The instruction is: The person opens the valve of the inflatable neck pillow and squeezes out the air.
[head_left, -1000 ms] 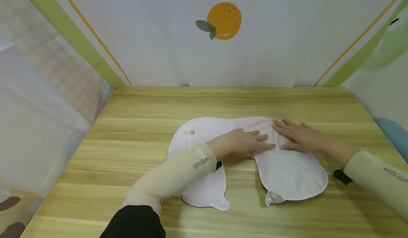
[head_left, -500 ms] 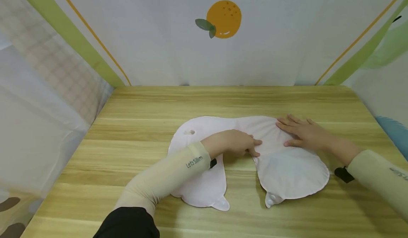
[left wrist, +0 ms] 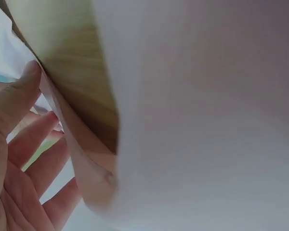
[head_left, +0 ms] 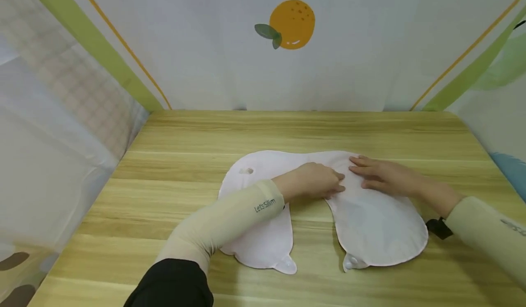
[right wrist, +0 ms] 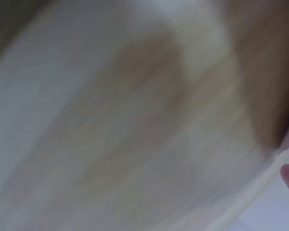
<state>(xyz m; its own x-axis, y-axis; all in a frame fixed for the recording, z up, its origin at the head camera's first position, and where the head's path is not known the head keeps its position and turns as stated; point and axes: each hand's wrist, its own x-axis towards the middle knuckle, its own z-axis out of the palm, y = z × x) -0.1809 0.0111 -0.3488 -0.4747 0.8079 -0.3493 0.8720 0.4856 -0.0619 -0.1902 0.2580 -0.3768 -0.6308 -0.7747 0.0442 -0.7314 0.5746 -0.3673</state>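
The pale two-lobed cloth [head_left: 374, 227] lay on the table [head_left: 164, 206] — the right hand [head_left: 382, 177] rested at its two o'clock, fingers extended; the left hand [head_left: 314, 179] touched near twelve — whether pinching, I couldn't tell.

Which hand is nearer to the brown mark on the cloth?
Left. Both are right of the mark: the left hand near the middle of the cloth, the right hand farther along.
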